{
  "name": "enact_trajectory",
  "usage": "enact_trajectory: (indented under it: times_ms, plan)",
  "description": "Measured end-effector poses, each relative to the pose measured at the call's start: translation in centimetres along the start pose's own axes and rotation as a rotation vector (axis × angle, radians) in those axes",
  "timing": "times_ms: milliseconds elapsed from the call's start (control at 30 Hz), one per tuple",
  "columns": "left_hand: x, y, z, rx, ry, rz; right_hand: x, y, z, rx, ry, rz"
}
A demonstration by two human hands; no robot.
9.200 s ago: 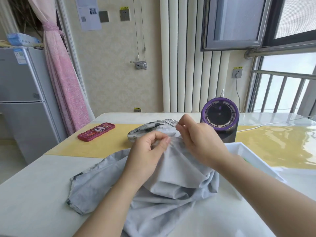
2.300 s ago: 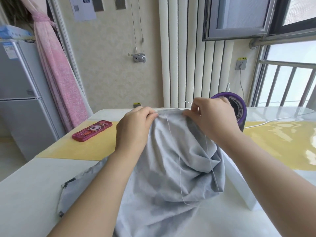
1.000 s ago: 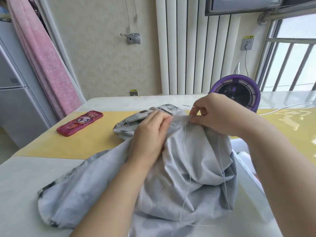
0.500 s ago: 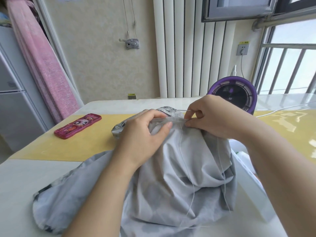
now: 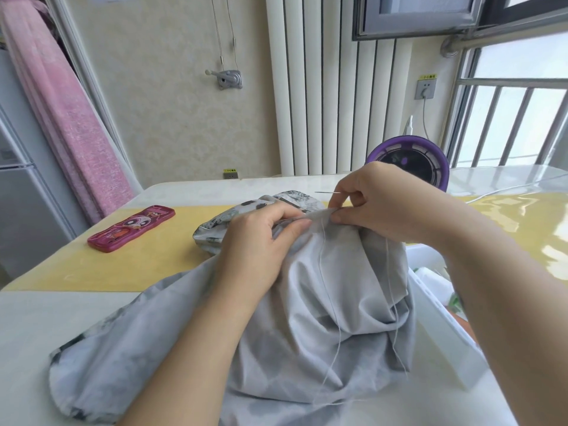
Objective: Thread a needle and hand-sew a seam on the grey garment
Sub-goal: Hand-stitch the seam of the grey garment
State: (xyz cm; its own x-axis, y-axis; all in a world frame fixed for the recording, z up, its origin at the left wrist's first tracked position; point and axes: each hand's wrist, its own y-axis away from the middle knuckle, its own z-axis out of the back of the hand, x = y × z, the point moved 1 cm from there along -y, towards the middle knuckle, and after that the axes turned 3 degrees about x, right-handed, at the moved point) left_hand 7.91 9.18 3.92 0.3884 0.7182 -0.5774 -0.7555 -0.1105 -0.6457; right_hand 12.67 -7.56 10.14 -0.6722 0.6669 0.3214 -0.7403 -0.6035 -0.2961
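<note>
Garment (image 5: 338,302), grey, heaped on table (image 5: 61,318), top edge lifted between both hands. Left hand (image 5: 258,241) pinches the fold at 9 o'clock of the stitch point, likely to keep the cloth taut. Right hand (image 5: 378,204), at 3 o'clock, grips the needle (image 5: 327,192) between thumb and forefinger, tip aimed toward 9 o'clock. Thread (image 5: 325,287) hangs slack toward 6 o'clock. Red case (image 5: 132,227) at 10 o'clock, purple fan (image 5: 408,161) at 1 o'clock, both well apart from the work
</note>
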Motion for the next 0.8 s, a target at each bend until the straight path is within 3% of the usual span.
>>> enact_trajectory:
  times_ms: [333,800]
  plan:
    - [-0.4,-0.1,0.3,0.127,0.127,0.048,-0.3,0.1,-0.3,0.052,-0.006,-0.013]
    - [0.0,0.1,-0.8,0.124,0.329,0.15,-1.0,0.0,-0.7,0.141,-0.201,-0.057]
